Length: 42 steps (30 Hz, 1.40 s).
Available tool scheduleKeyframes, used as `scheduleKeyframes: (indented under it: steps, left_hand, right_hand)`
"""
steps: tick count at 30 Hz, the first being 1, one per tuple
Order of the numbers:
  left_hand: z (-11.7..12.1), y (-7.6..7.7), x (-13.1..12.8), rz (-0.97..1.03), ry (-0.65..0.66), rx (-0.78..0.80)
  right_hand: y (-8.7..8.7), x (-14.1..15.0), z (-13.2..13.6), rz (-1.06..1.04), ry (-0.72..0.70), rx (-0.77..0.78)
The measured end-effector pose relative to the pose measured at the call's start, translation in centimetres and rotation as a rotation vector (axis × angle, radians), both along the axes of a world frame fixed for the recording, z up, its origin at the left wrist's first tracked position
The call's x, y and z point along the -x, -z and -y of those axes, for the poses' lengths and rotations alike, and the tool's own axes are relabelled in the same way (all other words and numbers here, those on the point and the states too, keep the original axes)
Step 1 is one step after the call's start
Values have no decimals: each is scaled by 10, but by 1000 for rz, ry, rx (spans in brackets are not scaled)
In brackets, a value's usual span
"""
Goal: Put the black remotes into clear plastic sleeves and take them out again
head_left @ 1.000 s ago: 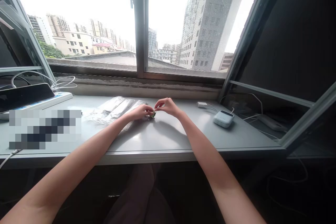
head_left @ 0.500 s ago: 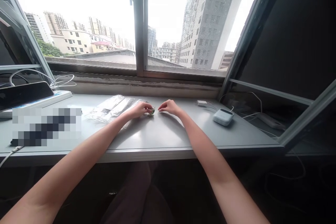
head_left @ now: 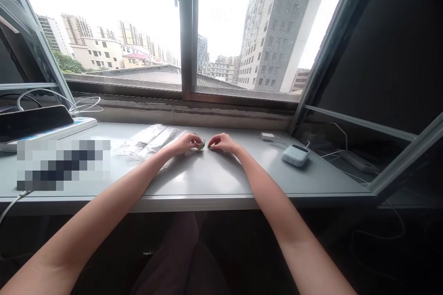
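Over the middle of the grey desk (head_left: pixel 204 179), my left hand (head_left: pixel 186 144) is closed in a pinch. Its fingertips grip a small green and silver thing (head_left: pixel 202 145), too small for me to tell its kind. A short gap to the right, my right hand (head_left: pixel 224 142) also pinches, thumb against fingers. A tiny green piece (head_left: pixel 209 147) shows at its fingertips; its kind cannot be made out. Clear plastic bags (head_left: pixel 148 142) lie flat behind and left of my left hand, partly covered by it.
At the right sits a pale blue box-shaped device (head_left: pixel 296 155) near a white charger plug (head_left: pixel 267 137) with its cable. A black-screened device (head_left: pixel 38 124) leans on a white box (head_left: pixel 85 123) at the left. A blurred patch hides something in front of it. The window frame (head_left: pixel 187 32) rises behind the desk.
My right hand has moved slightly, and a tiny green piece now shows at its fingertips. The left hand keeps its grip. The whole view has shifted a little.
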<state>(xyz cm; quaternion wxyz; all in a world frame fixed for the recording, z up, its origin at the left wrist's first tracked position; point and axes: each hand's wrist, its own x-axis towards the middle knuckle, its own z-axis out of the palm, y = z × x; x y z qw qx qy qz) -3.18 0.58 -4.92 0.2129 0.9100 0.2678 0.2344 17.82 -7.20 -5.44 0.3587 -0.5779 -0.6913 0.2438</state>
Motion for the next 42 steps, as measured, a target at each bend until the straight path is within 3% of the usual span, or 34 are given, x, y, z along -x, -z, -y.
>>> scheduleKeyframes:
  steps: [5,12,21,29,42]
  left_hand:
    - [0,0,0,-2,-3,-2]
    - [-1,-1,0,-8,-18,-12]
    - [0,-1,1,-1,-14,-11]
    - [0,0,0,39,-41,-6]
    - [1,-1,1,10,-140,-36]
  right_hand:
    - [1,-3,2,-65,13,13]
    - [4,-7,0,92,109,10]
    - [6,-15,0,-41,61,95]
    - [-2,1,1,-70,63,-177]
    - [-6,10,3,-56,-24,-169]
